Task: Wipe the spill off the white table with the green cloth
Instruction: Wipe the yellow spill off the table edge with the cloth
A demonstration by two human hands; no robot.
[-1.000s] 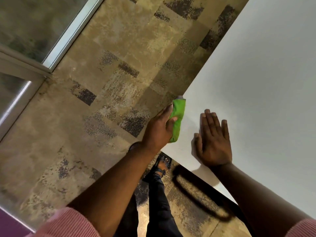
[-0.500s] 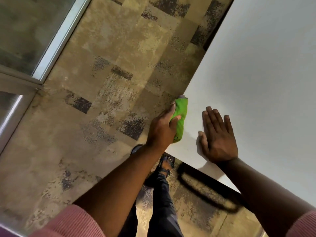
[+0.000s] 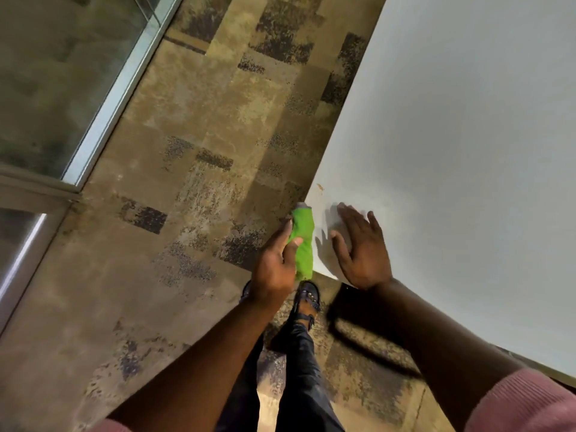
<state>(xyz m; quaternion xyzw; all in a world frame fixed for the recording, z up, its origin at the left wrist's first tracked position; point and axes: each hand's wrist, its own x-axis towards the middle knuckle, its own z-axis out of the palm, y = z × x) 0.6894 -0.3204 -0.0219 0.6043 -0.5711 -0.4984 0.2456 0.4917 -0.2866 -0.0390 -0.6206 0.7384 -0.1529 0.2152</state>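
My left hand (image 3: 276,265) grips a folded green cloth (image 3: 304,241) and holds it against the left edge of the white table (image 3: 452,145), near the table's near corner. Just right of the cloth, my right hand (image 3: 361,247) hovers above the tabletop with its fingers spread and nothing in it. A small orange-brown spot (image 3: 320,187) sits on the table by the edge, a little beyond the cloth. A faint smear lies around my right hand's fingertips.
Patterned brown carpet (image 3: 193,169) covers the floor left of the table. A glass wall with a metal frame (image 3: 103,113) runs along the far left. My legs and a dark sandal (image 3: 307,299) stand below the table's corner.
My right hand has lifted off the tabletop, where it lay flat before. My left hand with the cloth has stayed at the table edge, and the view has shifted.
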